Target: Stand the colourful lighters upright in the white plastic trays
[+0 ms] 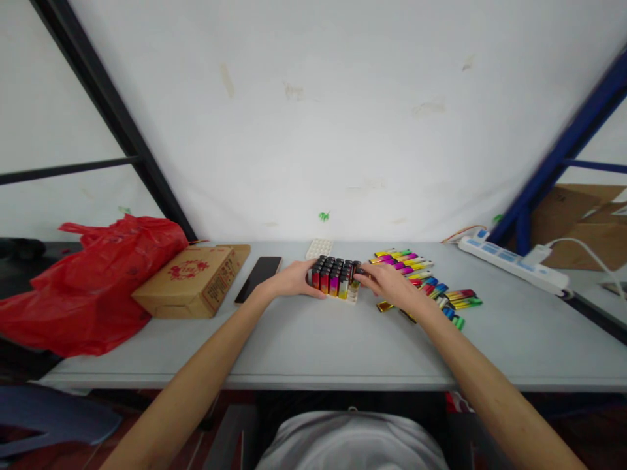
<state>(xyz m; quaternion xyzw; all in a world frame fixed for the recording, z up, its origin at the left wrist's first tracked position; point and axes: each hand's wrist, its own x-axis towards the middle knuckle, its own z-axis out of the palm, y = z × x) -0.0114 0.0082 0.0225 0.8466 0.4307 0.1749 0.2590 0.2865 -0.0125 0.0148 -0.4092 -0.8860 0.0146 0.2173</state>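
Observation:
Rows of lighters (334, 282) with black tops stand upright in a white tray (351, 298), their bodies red, purple, yellow and other colours. My left hand (292, 279) is closed around the left side of this block, thumb along the near edge. At the block's right end, my right hand (385, 281) pinches a lighter with its fingertips, over the near right corner of the tray. That lighter is mostly hidden by the fingers. Just to the right, loose lighters (431, 286) in many colours lie in a pile, partly behind my right forearm.
A second white tray (319, 249) lies at the back by the wall. Left of my left hand are a black phone (259, 277), a cardboard box (189, 281) and a red plastic bag (112, 274). A power strip (514, 264) with a plugged-in white charger runs along the right side.

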